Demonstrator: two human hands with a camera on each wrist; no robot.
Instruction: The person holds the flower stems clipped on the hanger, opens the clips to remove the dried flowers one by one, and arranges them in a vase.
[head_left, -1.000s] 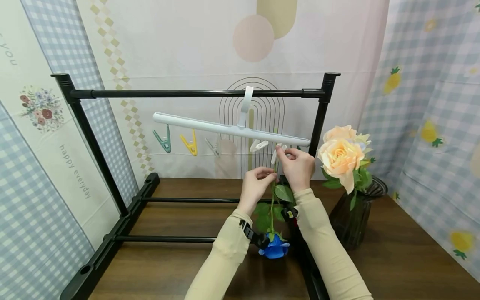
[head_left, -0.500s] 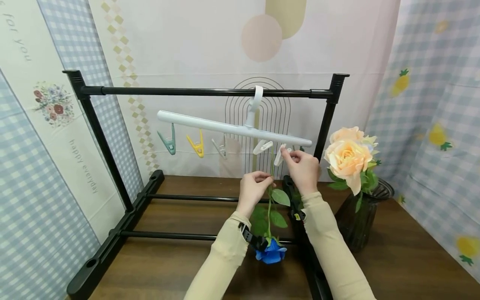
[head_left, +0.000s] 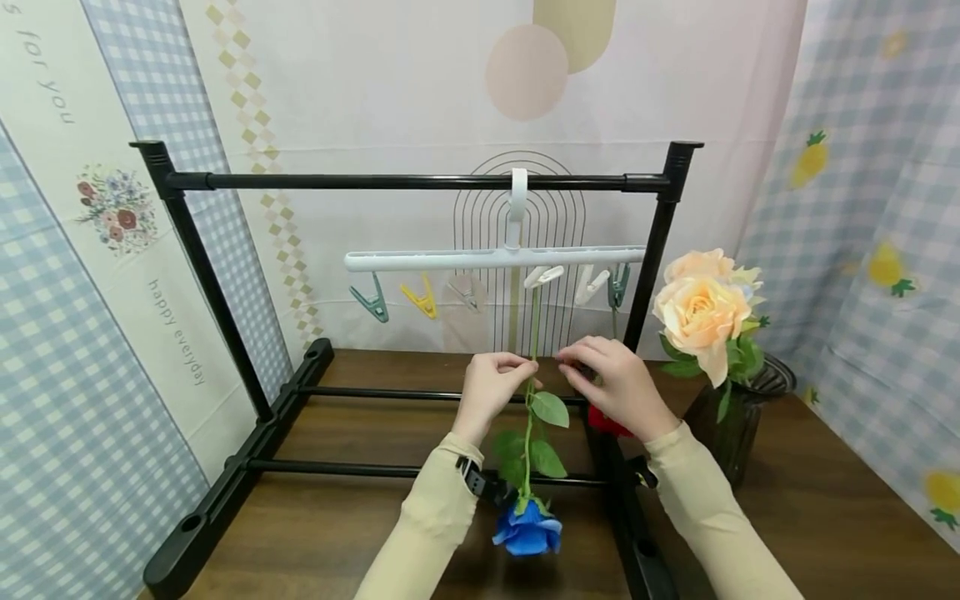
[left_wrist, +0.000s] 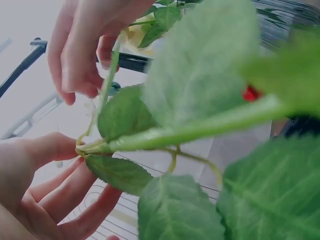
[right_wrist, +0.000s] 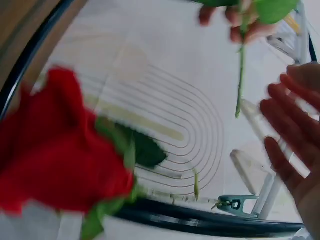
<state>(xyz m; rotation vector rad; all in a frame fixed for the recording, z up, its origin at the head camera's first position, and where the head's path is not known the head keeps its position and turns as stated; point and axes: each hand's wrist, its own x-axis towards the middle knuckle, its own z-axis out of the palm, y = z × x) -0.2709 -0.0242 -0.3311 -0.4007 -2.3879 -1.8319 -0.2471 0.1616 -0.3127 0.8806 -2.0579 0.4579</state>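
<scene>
In the head view my left hand pinches the green stem of a blue rose, which hangs bloom down. The stem's upper end reaches a white clip on the pale hanger; whether the clip bites it I cannot tell. My right hand is just right of the stem, fingers loosely bent around nothing. A second white clip hangs above it. A green clip at the hanger's right holds a stem; below, a red rose fills the right wrist view's left side.
The hanger hooks over the black rack's top bar. Green, yellow and clear clips hang on its left half. A dark vase with peach roses stands to the right on the wooden table.
My right hand has let go of the second white clip and come down beside the stem. The hanger has swung from tilted to nearly level. The blue rose sits slightly lower.
</scene>
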